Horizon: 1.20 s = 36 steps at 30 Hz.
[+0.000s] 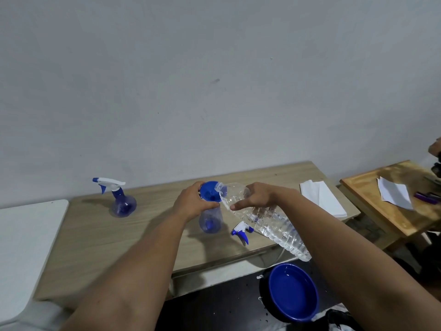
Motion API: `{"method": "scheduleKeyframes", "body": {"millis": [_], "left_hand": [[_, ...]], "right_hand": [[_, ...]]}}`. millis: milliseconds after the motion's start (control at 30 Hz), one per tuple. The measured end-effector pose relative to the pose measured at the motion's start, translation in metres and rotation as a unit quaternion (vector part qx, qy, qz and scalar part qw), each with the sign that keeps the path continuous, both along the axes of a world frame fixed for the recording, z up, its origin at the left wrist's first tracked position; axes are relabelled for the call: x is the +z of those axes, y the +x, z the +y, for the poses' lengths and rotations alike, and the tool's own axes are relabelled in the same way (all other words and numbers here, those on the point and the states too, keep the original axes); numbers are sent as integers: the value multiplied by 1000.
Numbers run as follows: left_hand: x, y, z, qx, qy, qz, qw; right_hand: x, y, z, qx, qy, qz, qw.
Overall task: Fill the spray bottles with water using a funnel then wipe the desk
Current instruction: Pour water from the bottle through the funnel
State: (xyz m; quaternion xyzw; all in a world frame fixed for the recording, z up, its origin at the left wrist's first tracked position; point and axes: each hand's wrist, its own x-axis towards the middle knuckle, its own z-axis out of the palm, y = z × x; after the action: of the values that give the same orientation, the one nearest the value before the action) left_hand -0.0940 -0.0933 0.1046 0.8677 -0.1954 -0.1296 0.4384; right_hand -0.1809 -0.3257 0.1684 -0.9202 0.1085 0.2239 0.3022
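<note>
Tilting a clear ribbed plastic water bottle (pixel 262 218) in my right hand (pixel 256 197), fingers wrapped around it, its mouth pointing far-left over the blue plastic funnel (pixel 208 192). My left hand (pixel 191 203) grips the funnel atop the open translucent blue spray bottle (pixel 210 222).

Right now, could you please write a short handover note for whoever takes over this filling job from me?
Left hand: grips the blue funnel seated in the open spray bottle mid-desk.
Right hand: holds the clear water bottle tilted, mouth over the funnel.
Its trigger head lies on the desk beside it.
Second spray bottle, head on, stands far left; its fill level is unclear.
Blue basin sits below the desk edge.
Left: finish pouring, refit the head, then wipe with the white cloth.
</note>
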Motion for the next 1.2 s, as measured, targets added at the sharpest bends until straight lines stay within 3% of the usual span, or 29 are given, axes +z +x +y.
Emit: {"method": "scheduleKeyframes", "body": {"millis": [500, 1000, 1200], "left_hand": [[-2, 2, -1, -2, -5, -3, 1000], [-2, 4, -1, -2, -1, 0, 1000], [-2, 3, 1, -3, 2, -2, 1000]], "right_hand": [[-3, 6, -2, -2, 1, 25, 1000], [2, -8, 4, -5, 27, -14, 1000], [-16, -25, 1, -89, 157, -116, 977]]}}
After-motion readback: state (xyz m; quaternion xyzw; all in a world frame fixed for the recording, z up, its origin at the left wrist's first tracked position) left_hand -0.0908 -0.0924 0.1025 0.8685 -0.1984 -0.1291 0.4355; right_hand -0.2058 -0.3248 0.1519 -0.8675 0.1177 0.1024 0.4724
